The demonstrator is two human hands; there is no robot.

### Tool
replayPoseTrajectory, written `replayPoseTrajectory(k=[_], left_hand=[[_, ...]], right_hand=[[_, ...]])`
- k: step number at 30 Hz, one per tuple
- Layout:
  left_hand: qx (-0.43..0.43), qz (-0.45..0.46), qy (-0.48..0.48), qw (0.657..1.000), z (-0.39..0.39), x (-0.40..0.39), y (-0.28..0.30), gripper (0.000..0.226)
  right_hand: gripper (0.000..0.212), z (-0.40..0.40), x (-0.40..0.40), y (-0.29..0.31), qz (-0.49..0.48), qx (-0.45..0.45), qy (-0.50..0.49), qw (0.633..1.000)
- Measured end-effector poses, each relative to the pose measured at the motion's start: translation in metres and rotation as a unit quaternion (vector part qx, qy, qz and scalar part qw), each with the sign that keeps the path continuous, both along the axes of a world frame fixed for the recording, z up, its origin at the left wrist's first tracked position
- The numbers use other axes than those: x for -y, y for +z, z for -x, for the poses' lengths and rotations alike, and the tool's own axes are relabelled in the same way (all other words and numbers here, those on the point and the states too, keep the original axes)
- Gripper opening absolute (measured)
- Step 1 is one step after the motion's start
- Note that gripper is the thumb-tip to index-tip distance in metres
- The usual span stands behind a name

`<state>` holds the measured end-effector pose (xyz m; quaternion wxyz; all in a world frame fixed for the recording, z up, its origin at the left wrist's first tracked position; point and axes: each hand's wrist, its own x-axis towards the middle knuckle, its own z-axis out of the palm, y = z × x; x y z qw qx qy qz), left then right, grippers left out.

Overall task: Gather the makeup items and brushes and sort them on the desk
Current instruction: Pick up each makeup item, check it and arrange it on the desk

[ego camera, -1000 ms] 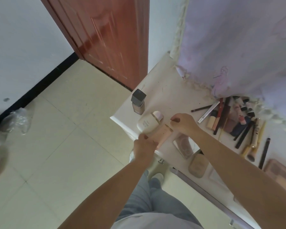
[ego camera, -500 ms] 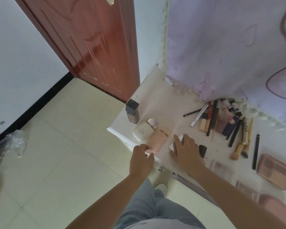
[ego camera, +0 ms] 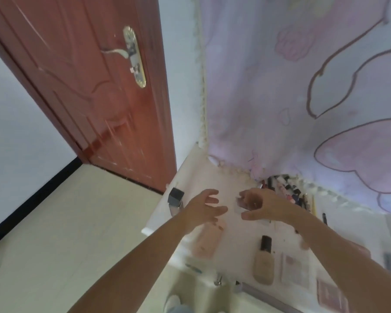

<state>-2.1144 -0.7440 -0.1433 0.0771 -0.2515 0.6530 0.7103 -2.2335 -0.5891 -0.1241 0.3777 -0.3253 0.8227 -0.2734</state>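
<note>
While my right hand (ego camera: pixel 261 205) pinches a small clear case (ego camera: pixel 243 203) to sort it, my left hand (ego camera: pixel 203 207) hovers open above the tabletop (ego camera: pixel 237 240).

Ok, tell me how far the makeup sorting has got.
Partly done: a pile of brushes and pencils lies by the curtain, bottles lie along the desk edge. The right hand holds a small clear item; the left hand hovers open. The palettes still look loose.

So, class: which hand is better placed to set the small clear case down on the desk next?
Right. The right hand already pinches the clear case above the desk; the left hand is open and holds nothing.
</note>
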Motion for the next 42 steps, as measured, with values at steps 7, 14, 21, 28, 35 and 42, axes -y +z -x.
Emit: replayPoseTrajectory(k=[7,14,21,28,35,42], left_hand=[[-0.074,-0.022,-0.181,0.981,0.037,0.016,0.068,0.022],[-0.111,0.017,-0.226,0.968,0.051,0.008,0.081,0.027],[-0.124,-0.049,-0.214,0.968,0.048,0.008,0.071,0.022],[-0.144,0.005,-0.213,0.966,0.041,0.01,0.055,0.022],[-0.184,-0.05,-0.149,0.97,0.04,0.025,0.057,0.032],[-0.213,-0.121,-0.118,0.962,0.047,0.039,0.082,0.041]], right_hand=[[0.026,0.008,-0.002,0.079,0.029,-0.056,0.003,0.998],[0.023,0.009,-0.01,0.095,0.013,-0.123,0.011,0.992],[0.026,0.003,-0.011,0.097,0.007,-0.156,0.014,0.988],[0.027,-0.002,-0.002,0.093,-0.019,-0.154,0.055,0.986],[0.041,-0.003,-0.002,0.089,0.02,-0.101,-0.003,0.995],[0.029,-0.005,0.01,0.105,0.124,-0.177,-0.092,0.972]])
